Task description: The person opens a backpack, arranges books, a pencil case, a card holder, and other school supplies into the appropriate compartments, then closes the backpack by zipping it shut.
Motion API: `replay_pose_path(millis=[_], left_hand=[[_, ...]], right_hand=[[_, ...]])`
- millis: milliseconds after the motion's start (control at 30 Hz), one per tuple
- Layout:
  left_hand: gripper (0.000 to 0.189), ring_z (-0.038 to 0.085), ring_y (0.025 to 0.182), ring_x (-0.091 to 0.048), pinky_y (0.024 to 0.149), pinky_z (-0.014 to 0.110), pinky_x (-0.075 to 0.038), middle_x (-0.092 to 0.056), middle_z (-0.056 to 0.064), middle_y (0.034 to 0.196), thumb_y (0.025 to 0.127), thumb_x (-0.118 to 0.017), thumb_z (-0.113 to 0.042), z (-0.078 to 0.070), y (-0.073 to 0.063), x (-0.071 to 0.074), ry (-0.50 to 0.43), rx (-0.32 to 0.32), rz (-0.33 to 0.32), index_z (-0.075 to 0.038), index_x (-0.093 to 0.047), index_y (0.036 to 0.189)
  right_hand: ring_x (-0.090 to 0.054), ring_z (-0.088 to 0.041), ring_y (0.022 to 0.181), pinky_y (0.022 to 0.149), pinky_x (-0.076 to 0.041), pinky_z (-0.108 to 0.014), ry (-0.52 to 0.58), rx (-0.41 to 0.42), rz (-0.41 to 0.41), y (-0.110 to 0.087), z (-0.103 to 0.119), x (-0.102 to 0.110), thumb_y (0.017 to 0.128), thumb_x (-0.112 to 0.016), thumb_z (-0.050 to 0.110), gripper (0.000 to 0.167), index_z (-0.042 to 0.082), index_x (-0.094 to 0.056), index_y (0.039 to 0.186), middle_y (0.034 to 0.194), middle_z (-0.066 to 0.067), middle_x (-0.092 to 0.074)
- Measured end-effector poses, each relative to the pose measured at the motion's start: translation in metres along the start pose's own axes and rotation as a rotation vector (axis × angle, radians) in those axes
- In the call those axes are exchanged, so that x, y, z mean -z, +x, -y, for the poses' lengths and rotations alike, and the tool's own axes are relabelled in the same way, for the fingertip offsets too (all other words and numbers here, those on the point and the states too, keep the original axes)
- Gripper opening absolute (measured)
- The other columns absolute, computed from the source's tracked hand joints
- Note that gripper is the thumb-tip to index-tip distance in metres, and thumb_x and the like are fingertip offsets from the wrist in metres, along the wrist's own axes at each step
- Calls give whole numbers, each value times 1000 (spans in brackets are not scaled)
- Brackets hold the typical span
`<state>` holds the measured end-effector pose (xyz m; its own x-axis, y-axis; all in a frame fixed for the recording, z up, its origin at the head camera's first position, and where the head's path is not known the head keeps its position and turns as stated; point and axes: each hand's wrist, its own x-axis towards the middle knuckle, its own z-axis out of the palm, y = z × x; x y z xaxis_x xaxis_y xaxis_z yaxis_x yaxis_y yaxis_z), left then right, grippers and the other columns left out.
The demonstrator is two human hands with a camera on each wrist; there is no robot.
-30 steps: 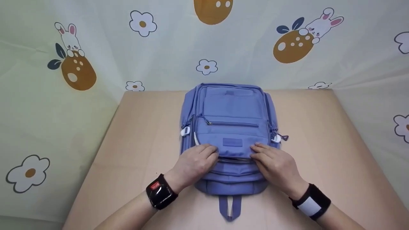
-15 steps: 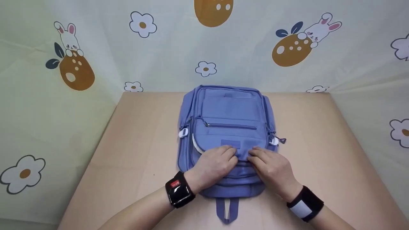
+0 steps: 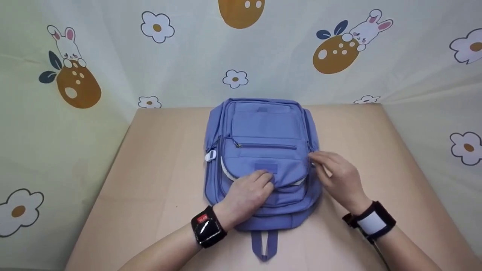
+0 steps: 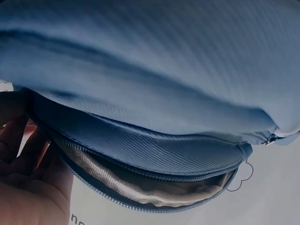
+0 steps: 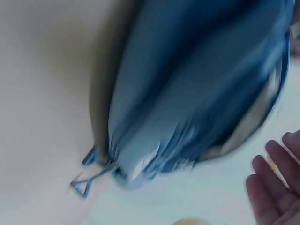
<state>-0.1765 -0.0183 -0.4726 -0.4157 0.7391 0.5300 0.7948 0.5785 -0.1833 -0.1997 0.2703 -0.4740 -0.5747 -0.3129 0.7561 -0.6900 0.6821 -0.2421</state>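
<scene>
A blue backpack (image 3: 267, 124) lies front side up on the table, its top loop (image 3: 264, 248) toward the person. My left hand (image 3: 246, 195) pinches the edge of the front pocket near its middle. In the left wrist view that pocket's zipper (image 4: 126, 203) is undone, and pale lining (image 4: 140, 190) shows in the gap. My right hand (image 3: 340, 177) is beside the bag's right edge, fingers loosely bent. The right wrist view, which is blurred, has its fingers (image 5: 262, 197) apart from the fabric. A triangular zipper pull (image 5: 82, 187) dangles at the bag's side.
The tan tabletop (image 3: 162, 158) extends to both sides of the bag. Behind and beside it hangs a pale cloth (image 3: 188, 67) printed with flowers and rabbits. A white buckle (image 3: 210, 155) sits at the bag's left side, and a short zipper (image 3: 267, 146) crosses its front.
My left hand has shifted right along the pocket edge toward its middle. My right hand has let go of that edge and moved up and right to the bag's side.
</scene>
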Motion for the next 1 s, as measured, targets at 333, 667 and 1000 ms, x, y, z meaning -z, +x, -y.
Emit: replay_pose_path(millis=[333,667,1000], left_hand=[[12,24,111,-64,79,32,-60,-69,7,116,87,-62,2,-1,0,-1,-16,15,-5,-8,-68,90],[13,24,115,-63,81,32,-60,-68,8,120,86,-63,2,-3,0,1,-15,23,24,-9,-67,91],[8,25,117,-63,83,33,-59,-67,12,129,90,-61,-1,-2,-1,1,8,14,33,-8,-64,90]], right_hand=[[-69,-35,102,87,-54,-50,8,-407,234,23,-53,-13,95,-68,6,23,1,-74,117,116,-16,-72],[-64,-39,109,95,-49,-54,16,-445,310,27,-59,-30,94,-67,7,23,-2,-75,114,115,-20,-72],[-69,-30,88,76,-53,-48,-45,-373,214,24,-62,-31,90,-74,10,11,6,-78,100,93,-9,-75]])
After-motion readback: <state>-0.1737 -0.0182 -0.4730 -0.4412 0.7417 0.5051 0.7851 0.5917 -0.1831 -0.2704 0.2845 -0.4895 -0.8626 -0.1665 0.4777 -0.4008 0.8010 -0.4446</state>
